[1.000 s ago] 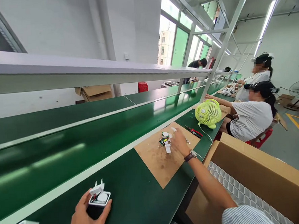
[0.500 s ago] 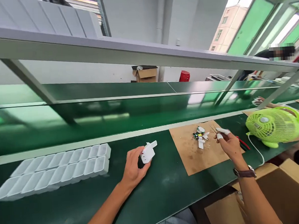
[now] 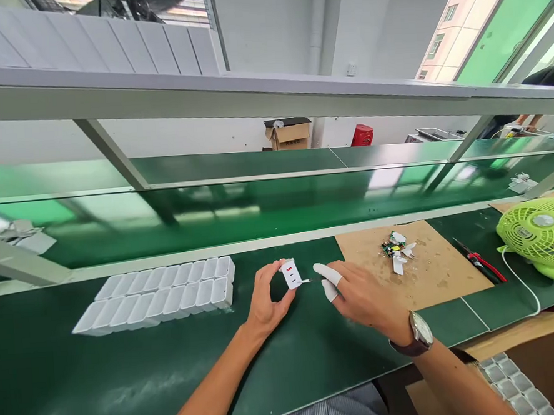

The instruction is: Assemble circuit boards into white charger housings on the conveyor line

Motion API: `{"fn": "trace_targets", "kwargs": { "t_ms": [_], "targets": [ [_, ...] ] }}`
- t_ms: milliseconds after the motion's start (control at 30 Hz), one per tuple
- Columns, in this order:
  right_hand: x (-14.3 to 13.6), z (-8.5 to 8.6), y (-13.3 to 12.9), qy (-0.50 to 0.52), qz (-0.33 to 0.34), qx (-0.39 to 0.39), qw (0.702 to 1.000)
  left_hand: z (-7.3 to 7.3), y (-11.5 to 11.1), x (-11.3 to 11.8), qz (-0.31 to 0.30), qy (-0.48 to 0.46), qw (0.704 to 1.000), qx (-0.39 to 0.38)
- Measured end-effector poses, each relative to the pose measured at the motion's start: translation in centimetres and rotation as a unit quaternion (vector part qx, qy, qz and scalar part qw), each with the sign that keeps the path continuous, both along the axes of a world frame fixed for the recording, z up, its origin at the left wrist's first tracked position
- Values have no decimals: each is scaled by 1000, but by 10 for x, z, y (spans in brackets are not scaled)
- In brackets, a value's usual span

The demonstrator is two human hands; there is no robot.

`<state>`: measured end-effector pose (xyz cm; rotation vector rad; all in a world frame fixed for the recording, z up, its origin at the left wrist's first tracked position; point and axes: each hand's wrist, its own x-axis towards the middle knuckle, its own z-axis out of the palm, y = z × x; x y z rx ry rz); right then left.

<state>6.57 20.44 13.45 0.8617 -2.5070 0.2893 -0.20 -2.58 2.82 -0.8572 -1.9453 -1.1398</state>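
My left hand (image 3: 269, 300) grips a white charger (image 3: 291, 274) by its edges, thumb below and fingers above. Its face with slots and a small red mark shows, and a thin pale piece sticks out at its lower right. Just right of the charger, apart from it, is my right hand (image 3: 364, 293), with white finger covers on thumb and index finger. These two fingers are close together; whatever may be between them is hidden. On the brown board (image 3: 431, 279) lies a small heap of circuit boards and white pieces (image 3: 396, 248).
Left stands a white compartment tray (image 3: 170, 295). Red-handled pliers (image 3: 484, 263) and a green fan (image 3: 539, 232) with a white cord lie right. A cardboard box (image 3: 524, 336) holds more trays below the table edge. A shelf beam (image 3: 270, 101) crosses above; a person is at far right.
My right hand has moved left from the brown board to beside the charger; the thin tweezers at its fingertips no longer show. My left hand has turned the charger. The view has shifted right-to-left.
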Motion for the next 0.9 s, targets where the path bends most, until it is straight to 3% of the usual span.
{"fn": "trace_targets", "kwargs": {
  "t_ms": [267, 900],
  "targets": [
    [-3, 7, -6, 24, 0, 114, 993, -6, 0, 3, -40, -32, 999, 11],
    [4, 24, -19, 68, 2, 190, 979, -2, 0, 2, -17, -15, 1000, 9]
  ]
}}
